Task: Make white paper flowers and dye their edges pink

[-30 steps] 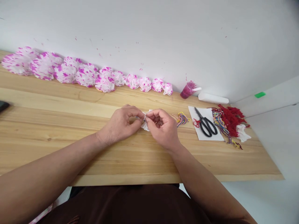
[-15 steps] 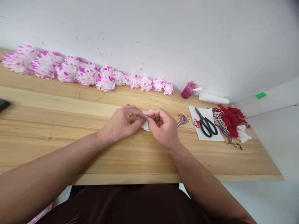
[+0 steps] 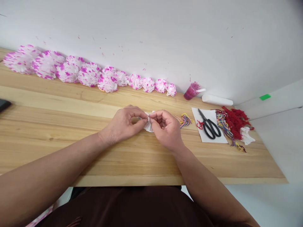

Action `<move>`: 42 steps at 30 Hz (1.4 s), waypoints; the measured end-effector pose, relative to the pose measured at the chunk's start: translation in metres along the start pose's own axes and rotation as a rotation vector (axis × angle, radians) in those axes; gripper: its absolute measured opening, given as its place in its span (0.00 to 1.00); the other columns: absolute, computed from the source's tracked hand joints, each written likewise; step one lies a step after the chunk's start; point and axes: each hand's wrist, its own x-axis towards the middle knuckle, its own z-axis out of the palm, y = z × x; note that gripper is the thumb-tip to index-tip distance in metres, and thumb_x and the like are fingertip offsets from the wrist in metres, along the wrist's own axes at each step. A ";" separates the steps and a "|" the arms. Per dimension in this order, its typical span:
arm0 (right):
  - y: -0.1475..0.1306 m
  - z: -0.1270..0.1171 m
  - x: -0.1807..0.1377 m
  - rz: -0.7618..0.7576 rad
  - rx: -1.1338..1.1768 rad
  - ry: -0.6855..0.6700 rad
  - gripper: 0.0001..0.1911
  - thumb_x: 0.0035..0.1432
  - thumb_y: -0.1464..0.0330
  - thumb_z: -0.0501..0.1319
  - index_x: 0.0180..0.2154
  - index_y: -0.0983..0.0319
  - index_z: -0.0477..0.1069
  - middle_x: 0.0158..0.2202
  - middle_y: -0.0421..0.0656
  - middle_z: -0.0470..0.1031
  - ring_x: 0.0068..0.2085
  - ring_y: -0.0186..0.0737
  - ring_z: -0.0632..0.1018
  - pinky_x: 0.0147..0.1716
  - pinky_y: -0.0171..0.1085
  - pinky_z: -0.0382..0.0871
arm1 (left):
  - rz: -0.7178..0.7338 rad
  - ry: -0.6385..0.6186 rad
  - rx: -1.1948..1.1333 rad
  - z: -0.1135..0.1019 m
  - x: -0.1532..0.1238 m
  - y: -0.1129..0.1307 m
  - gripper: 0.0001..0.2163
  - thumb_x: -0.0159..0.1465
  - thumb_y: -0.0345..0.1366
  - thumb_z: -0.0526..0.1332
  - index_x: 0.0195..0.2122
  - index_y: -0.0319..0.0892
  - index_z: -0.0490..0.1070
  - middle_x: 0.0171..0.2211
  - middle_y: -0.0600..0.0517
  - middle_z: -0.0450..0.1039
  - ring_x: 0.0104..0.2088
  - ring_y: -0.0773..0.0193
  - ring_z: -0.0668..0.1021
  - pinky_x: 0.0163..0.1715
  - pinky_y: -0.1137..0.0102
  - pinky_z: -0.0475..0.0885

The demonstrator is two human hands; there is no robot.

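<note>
My left hand (image 3: 124, 124) and my right hand (image 3: 167, 129) meet over the middle of the wooden table (image 3: 71, 145). Both pinch a small piece of folded white paper (image 3: 148, 126) between thumb and fingers, and only its pleated edge shows between them. A little bundle of coloured twist ties (image 3: 185, 120) lies just right of my right hand.
A row of pink-and-white paper flowers (image 3: 90, 74) lines the wall. A cup of pink dye (image 3: 191, 91) and a white tube (image 3: 217, 100) stand at the back right. Black scissors (image 3: 209, 127) rest on white paper beside red and coloured strings (image 3: 233, 121). A dark object (image 3: 3, 104) sits at the left edge.
Both hands stay pinched on the folded paper with only slight finger movement. The view has tilted a little.
</note>
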 end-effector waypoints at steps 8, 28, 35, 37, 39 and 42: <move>-0.002 0.001 -0.001 0.016 0.042 0.001 0.05 0.56 0.69 0.67 0.37 0.60 0.76 0.31 0.41 0.80 0.31 0.35 0.80 0.34 0.36 0.76 | -0.024 -0.023 -0.044 -0.001 0.000 0.001 0.06 0.62 0.38 0.66 0.35 0.43 0.82 0.39 0.50 0.84 0.44 0.55 0.83 0.47 0.63 0.77; 0.001 0.001 0.001 0.016 0.034 0.008 0.04 0.56 0.69 0.67 0.36 0.60 0.76 0.30 0.40 0.79 0.30 0.34 0.78 0.33 0.36 0.74 | -0.041 -0.001 -0.038 0.001 0.002 0.001 0.07 0.62 0.39 0.66 0.34 0.43 0.83 0.37 0.49 0.84 0.43 0.55 0.82 0.46 0.63 0.76; 0.001 0.001 0.000 0.023 0.049 0.000 0.05 0.56 0.69 0.67 0.37 0.59 0.76 0.31 0.40 0.79 0.30 0.35 0.78 0.33 0.36 0.75 | -0.078 -0.013 -0.034 -0.001 0.002 0.004 0.09 0.65 0.41 0.65 0.33 0.44 0.82 0.36 0.51 0.84 0.41 0.57 0.83 0.45 0.66 0.75; 0.000 0.001 0.000 0.029 0.065 -0.004 0.05 0.56 0.70 0.67 0.37 0.59 0.76 0.31 0.40 0.79 0.30 0.35 0.78 0.33 0.36 0.75 | -0.073 -0.034 -0.034 -0.003 0.003 0.004 0.10 0.66 0.41 0.63 0.33 0.44 0.83 0.36 0.51 0.83 0.40 0.58 0.82 0.44 0.66 0.75; 0.000 0.001 0.000 0.036 0.079 -0.010 0.05 0.56 0.69 0.68 0.37 0.59 0.76 0.31 0.40 0.79 0.30 0.34 0.78 0.32 0.36 0.74 | -0.068 -0.043 -0.026 -0.004 0.003 0.004 0.12 0.67 0.42 0.62 0.32 0.44 0.82 0.36 0.51 0.83 0.40 0.58 0.82 0.44 0.66 0.74; 0.001 0.002 0.000 0.056 0.089 -0.017 0.06 0.56 0.68 0.69 0.37 0.60 0.76 0.29 0.39 0.78 0.29 0.34 0.77 0.30 0.35 0.72 | -0.078 -0.047 -0.015 -0.005 0.004 0.005 0.14 0.67 0.41 0.60 0.29 0.44 0.81 0.35 0.51 0.83 0.41 0.58 0.82 0.44 0.66 0.74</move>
